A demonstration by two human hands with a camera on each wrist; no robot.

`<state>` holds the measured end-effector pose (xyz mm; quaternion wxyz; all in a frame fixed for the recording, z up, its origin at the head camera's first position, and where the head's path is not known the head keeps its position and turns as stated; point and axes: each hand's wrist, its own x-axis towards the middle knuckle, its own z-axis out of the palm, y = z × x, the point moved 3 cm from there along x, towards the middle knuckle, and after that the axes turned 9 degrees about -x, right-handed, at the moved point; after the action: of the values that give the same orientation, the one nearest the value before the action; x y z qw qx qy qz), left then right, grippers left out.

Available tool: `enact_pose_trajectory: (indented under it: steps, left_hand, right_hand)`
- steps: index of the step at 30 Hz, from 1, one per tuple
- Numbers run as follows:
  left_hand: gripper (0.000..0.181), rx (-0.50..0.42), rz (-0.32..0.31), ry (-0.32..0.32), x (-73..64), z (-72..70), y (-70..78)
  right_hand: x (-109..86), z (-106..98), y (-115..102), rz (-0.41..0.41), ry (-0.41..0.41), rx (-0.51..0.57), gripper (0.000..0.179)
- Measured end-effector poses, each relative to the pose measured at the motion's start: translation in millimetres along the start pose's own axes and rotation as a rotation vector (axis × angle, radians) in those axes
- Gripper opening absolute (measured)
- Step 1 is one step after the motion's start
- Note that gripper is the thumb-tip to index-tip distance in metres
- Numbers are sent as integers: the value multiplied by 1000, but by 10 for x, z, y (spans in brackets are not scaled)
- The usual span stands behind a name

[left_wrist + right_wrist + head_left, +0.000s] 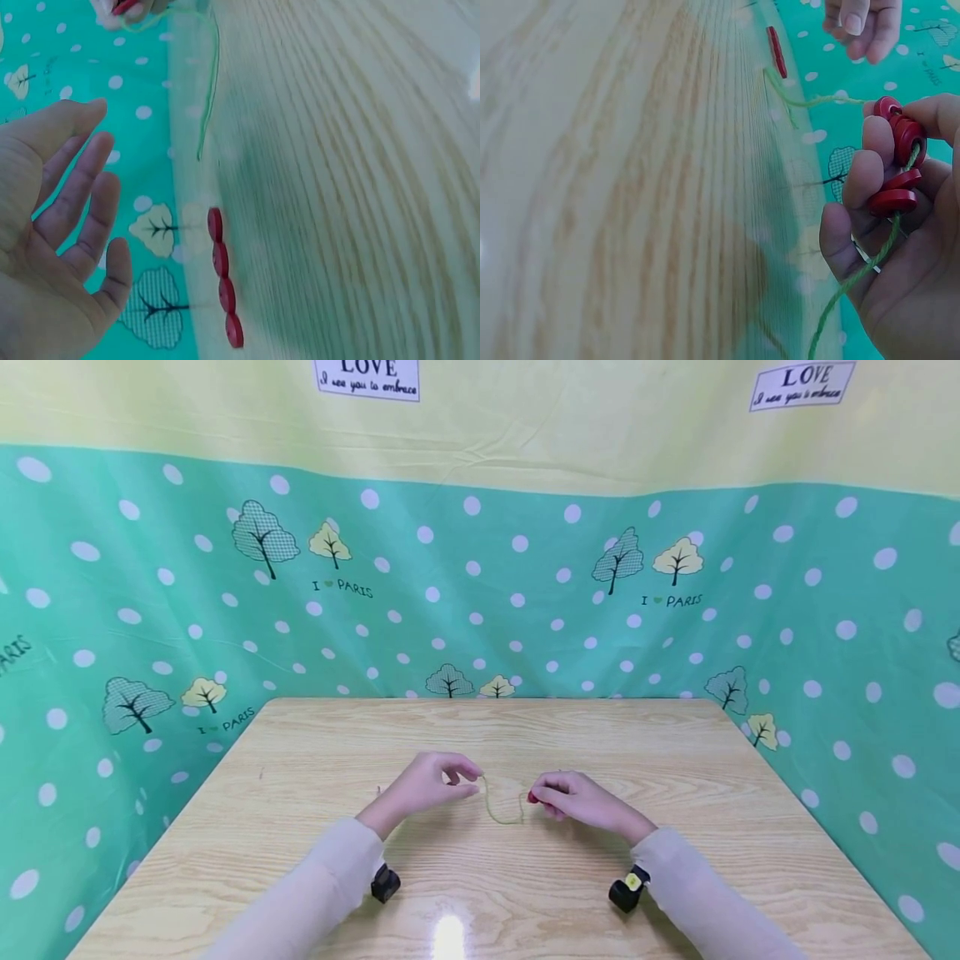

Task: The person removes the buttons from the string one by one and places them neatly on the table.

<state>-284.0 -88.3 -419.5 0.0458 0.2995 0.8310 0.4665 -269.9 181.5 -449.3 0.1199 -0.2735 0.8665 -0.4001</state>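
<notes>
My right hand [581, 799] pinches red buttons [909, 139] threaded on a green cord [832, 307]; several show among its fingers in the right wrist view. One end of the cord [495, 818] sags from there toward my left hand [426, 783]. In the left wrist view, that hand's fingers [96, 206] are spread and loosely bent around nothing, apart from the cord's free end [199, 154]. Beside it, several more red buttons [220, 259] stand in a touching row on the table. The left hand mostly hides this row in the head view.
The light wooden table [480, 893] reaches back to a green dotted curtain [480, 585], which also runs along both sides. Black wrist cameras [386, 883] hang under both sleeves. A bright light reflection lies near the table's front.
</notes>
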Motion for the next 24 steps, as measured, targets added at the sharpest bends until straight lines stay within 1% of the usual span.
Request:
enact_pose_trajectory:
  steps: [4, 7, 10, 15, 22, 24]
  left_hand:
    - [26, -10, 8, -29, 30, 83, 43]
    - [25, -13, 27, -36, 54, 134, 70]
    - [24, -20, 30, -35, 75, 181, 91]
    - [25, -27, 19, -33, 106, 260, 126]
    - [32, -52, 14, -30, 154, 396, 153]
    - [33, -57, 23, -31, 169, 440, 169]
  right_hand:
    - [4, 7, -21, -1, 1, 6, 34]
    - [6, 8, -35, 0, -1, 4, 34]
    - [5, 7, -43, -2, -1, -2, 34]
    - [3, 6, -58, -7, 7, -17, 34]
    - [19, 14, -85, -3, 11, -21, 35]
    - [21, 17, -92, -6, 14, -18, 35]
